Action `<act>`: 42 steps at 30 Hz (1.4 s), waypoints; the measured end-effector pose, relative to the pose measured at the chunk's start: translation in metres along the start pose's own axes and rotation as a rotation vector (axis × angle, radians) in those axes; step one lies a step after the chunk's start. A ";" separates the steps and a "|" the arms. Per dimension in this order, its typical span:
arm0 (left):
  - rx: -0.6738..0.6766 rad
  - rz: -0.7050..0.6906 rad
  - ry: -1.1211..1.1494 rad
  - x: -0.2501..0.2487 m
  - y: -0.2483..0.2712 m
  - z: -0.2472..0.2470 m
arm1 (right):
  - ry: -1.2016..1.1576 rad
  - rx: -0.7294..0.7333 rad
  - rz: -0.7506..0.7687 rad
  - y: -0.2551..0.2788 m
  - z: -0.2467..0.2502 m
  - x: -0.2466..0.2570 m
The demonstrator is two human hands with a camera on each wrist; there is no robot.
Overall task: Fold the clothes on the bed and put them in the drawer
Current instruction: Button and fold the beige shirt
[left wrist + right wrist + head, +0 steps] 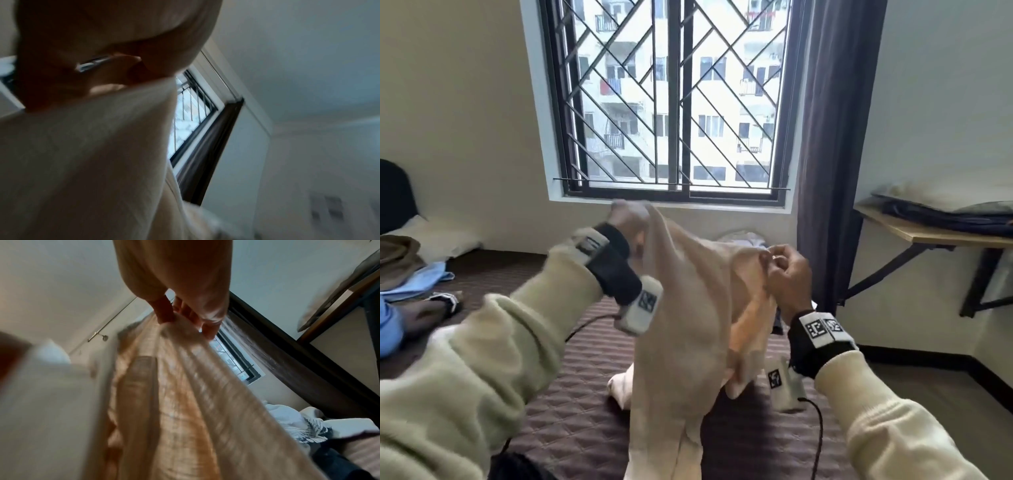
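- 1 cream garment (681, 325) held up over the brown bed (571, 428), low end touching it.
- 2 hands up: left hand (628, 219) fingers curled round 1 top corner.
- Right hand (786, 274) fingertips (164, 316) pinching the other top edge.
- 1 heap of more clothes (294, 423) near the window (671, 99).

Holding both arms out in front, raised. Left hand (627, 219) lifting higher, fingers curling round the cloth (688, 308). Right hand (787, 274) sitting lower, pinching a fold between thumb and fingertips (164, 313).

cream garment (688, 308), brown quilted bedspread (585, 411), blk window grille (671, 102), dk curtain (835, 137)
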State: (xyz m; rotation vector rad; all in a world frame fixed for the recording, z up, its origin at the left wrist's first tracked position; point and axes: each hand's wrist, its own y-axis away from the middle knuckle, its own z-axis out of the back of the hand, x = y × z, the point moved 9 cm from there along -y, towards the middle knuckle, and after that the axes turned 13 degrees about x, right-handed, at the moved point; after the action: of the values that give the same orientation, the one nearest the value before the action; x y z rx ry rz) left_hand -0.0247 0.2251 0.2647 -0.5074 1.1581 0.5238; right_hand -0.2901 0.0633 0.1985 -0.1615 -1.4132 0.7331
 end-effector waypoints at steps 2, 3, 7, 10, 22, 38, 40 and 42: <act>-0.002 -0.049 -0.090 0.008 0.010 -0.022 | -0.052 -0.037 0.037 -0.003 0.007 0.016; 0.109 -0.117 -0.099 0.012 0.017 -0.052 | -0.058 -0.029 0.067 -0.003 0.006 0.026; 0.545 -0.286 -0.214 0.006 0.058 -0.156 | 0.027 0.062 0.213 0.003 -0.010 0.066; 0.335 -0.284 -0.378 0.010 0.044 -0.147 | 0.204 0.149 0.367 0.009 -0.012 0.087; -0.278 -0.120 -0.865 0.045 0.021 -0.021 | 1.135 -0.223 0.208 0.025 0.063 0.000; 1.191 0.283 -0.965 0.268 0.086 -0.145 | 0.591 1.113 -0.617 0.126 -0.028 -0.203; 1.122 0.166 -0.989 0.265 0.074 -0.153 | 0.665 1.156 -0.682 0.131 -0.025 -0.211; 0.880 0.059 -0.944 0.252 0.044 -0.142 | 0.689 0.996 -0.647 0.113 -0.018 -0.213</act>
State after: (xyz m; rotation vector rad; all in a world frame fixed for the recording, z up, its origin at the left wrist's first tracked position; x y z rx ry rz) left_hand -0.0753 0.2023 -0.0224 0.5131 0.3913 0.1999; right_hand -0.3105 0.0395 -0.0418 0.7291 -0.2907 0.6572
